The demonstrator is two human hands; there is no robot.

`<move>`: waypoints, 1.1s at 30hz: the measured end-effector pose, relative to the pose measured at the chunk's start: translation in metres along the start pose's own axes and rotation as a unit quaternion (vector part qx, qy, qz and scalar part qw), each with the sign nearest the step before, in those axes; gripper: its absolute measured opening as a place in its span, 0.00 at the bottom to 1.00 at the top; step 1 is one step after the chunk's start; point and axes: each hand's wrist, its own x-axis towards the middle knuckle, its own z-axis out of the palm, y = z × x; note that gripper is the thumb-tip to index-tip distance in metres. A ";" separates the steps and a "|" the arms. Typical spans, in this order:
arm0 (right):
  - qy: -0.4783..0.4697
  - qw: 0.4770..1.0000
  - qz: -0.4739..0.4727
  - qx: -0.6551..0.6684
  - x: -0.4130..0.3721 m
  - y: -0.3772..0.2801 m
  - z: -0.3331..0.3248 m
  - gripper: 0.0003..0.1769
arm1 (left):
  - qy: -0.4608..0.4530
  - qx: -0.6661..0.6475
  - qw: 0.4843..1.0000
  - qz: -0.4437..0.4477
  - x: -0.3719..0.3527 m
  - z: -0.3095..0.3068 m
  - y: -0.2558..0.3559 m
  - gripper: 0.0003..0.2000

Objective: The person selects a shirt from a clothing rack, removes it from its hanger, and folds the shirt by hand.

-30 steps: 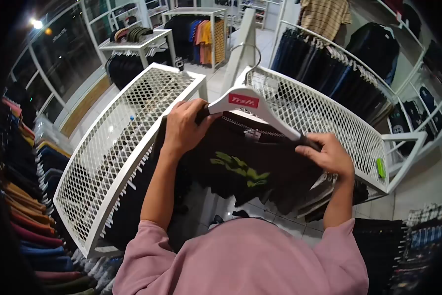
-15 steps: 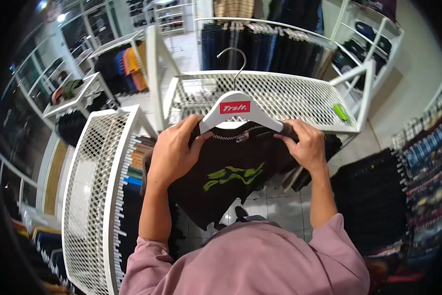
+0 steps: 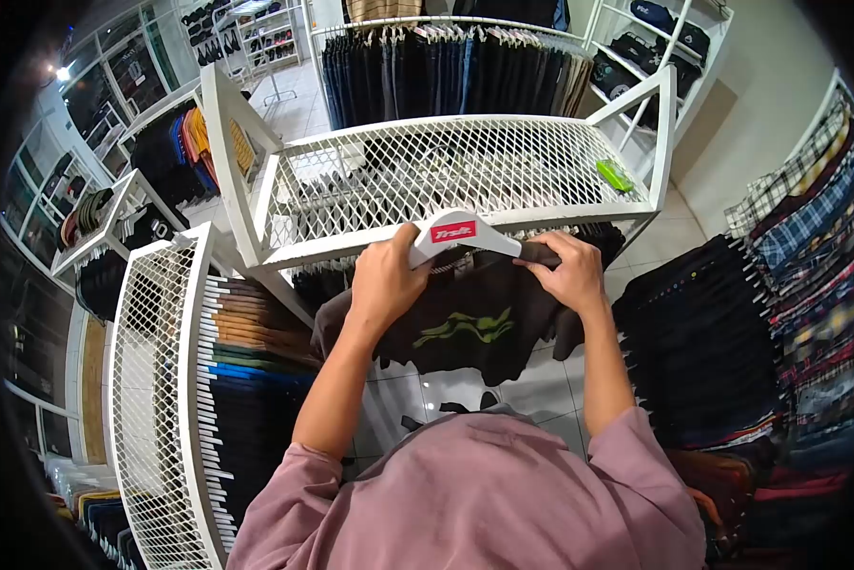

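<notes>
A dark shirt (image 3: pixel 474 332) with a green print hangs on a white hanger (image 3: pixel 465 233) with a red label. My left hand (image 3: pixel 389 275) grips the shirt's shoulder and the hanger's left end. At the other shoulder my right hand (image 3: pixel 569 271) pinches the cloth and the hanger's right end. Both hands are closed, just below the front edge of the white mesh rack top (image 3: pixel 446 190). The hanger's hook cannot be made out against the mesh.
A bright green object (image 3: pixel 614 176) lies on the mesh at the right. Another mesh-topped rack (image 3: pixel 151 380) with hung clothes stands left. Dark garments (image 3: pixel 702 351) and plaid shirts (image 3: pixel 816 247) hang right. Trousers (image 3: pixel 446 76) hang beyond the mesh.
The view has shifted, and the mesh rack appears larger and further left. The hanger and shirt are lower against the rack, still between both hands. The hook no longer stands out above the hanger.
</notes>
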 end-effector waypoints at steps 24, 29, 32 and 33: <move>-0.108 0.980 -0.109 -0.124 0.022 0.183 0.086 0.53 | -0.100 0.188 0.977 0.007 0.046 0.108 -0.053 0.36; -0.130 0.976 -0.084 -0.155 0.021 0.187 0.096 0.55 | -0.129 0.208 0.969 0.028 0.057 0.113 -0.066 0.44; -0.146 0.972 -0.096 -0.160 0.019 0.196 0.097 0.52 | -0.135 0.217 0.966 0.044 0.061 0.116 -0.072 0.50; -0.159 0.970 -0.098 -0.154 0.025 0.196 0.096 0.50 | -0.134 0.218 0.966 0.047 0.063 0.117 -0.072 0.50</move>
